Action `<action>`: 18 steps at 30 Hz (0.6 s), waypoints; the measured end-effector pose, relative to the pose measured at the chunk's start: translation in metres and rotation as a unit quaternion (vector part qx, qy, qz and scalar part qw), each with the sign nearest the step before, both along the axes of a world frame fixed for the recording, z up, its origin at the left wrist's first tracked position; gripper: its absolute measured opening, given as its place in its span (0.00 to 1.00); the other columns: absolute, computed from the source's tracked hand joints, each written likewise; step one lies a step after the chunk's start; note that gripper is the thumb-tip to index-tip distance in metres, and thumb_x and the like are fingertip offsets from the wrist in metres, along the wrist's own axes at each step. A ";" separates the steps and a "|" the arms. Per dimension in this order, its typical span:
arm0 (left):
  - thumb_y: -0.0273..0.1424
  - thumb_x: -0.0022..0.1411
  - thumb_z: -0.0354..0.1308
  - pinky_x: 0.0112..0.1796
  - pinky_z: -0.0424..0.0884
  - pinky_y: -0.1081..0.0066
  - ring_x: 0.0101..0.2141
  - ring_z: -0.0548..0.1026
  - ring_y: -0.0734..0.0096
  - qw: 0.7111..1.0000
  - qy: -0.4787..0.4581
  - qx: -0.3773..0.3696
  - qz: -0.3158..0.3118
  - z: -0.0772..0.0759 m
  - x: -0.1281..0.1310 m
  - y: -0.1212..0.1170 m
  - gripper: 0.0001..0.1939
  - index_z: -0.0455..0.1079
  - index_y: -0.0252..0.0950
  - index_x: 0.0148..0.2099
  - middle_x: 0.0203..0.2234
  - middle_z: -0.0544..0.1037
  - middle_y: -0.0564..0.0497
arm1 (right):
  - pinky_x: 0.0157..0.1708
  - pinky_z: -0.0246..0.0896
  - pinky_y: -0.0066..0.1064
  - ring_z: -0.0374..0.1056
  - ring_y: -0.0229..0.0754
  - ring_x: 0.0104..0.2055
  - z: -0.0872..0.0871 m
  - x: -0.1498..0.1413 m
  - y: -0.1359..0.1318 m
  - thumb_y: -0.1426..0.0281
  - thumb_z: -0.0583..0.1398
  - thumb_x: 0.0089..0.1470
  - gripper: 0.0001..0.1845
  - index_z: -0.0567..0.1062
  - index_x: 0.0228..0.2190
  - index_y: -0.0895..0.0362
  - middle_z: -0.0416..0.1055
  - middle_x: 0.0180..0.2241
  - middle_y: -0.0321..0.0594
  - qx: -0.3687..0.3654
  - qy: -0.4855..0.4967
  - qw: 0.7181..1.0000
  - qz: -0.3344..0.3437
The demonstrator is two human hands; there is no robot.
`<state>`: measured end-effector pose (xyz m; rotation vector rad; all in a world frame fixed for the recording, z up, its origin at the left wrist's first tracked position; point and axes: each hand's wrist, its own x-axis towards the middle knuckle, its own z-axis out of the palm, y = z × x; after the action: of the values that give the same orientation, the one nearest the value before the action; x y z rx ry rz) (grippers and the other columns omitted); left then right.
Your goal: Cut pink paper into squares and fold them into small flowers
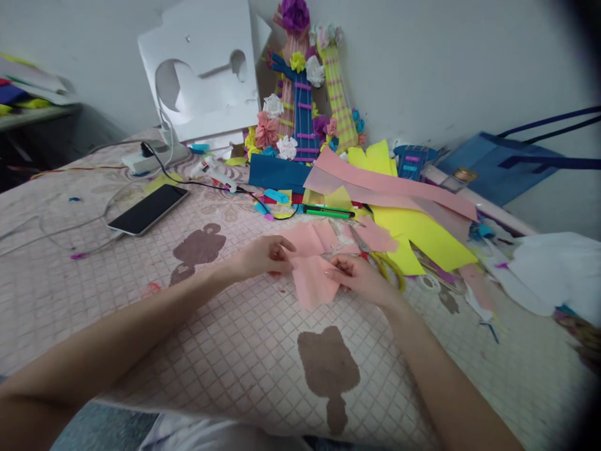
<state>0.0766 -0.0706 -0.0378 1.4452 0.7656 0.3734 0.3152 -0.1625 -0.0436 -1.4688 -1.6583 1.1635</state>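
While the right hand is pinching the right edge of a small pink piece between thumb and fingers, the left hand is curling its fingers at the upper left corner; whether that hand is really gripping the paper, I cannot tell. The small piece is lying low over the table, in front of the person, and is showing a fairly flat face with soft creases. Cutting appears to be done for this piece, as it is sitting apart from the long pink strips and the scissors are resting unheld beside the right hand. Other pink pieces are lying just beyond the hands, also looking flat, so the handling of this paper is seeming to be at an early point: neither rolling nor gluing is showing on it yet. The glue gun is lying unheld farther back, near the phone, and the green tool is resting beyond the pink pieces. Behind all this, paper flowers in several colours are clustering around a blue banded form, looking like work already finished or nearly so.
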 end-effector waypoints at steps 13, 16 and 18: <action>0.31 0.57 0.56 0.25 0.65 0.77 0.25 0.70 0.77 0.968 0.021 0.249 -0.038 -0.006 0.006 -0.018 0.15 0.66 0.33 0.48 0.24 0.70 0.55 | 0.24 0.52 0.28 0.58 0.36 0.26 0.008 -0.003 0.005 0.60 0.57 0.55 0.11 0.71 0.28 0.55 0.63 0.24 0.33 0.075 -0.077 0.994 0.026; 0.31 0.56 0.58 0.20 0.64 0.79 0.19 0.70 0.79 0.993 0.010 0.099 -0.059 -0.005 0.002 -0.023 0.21 0.60 0.34 0.51 0.22 0.69 0.58 | 0.23 0.53 0.27 0.59 0.37 0.25 0.003 -0.003 0.008 0.60 0.57 0.55 0.11 0.71 0.30 0.55 0.65 0.24 0.34 0.064 -0.050 0.997 -0.005; 0.31 0.54 0.60 0.19 0.66 0.79 0.18 0.72 0.77 0.996 0.014 -0.009 -0.083 -0.006 -0.001 -0.028 0.28 0.54 0.35 0.55 0.23 0.72 0.57 | 0.24 0.54 0.27 0.61 0.37 0.26 -0.001 -0.005 0.010 0.60 0.57 0.54 0.11 0.72 0.30 0.55 0.66 0.25 0.34 0.067 -0.067 0.995 -0.012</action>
<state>0.0755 -0.0985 -0.0433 1.4883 0.6626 0.2189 0.3100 -0.1522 -0.0449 -1.5053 -1.7675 0.9391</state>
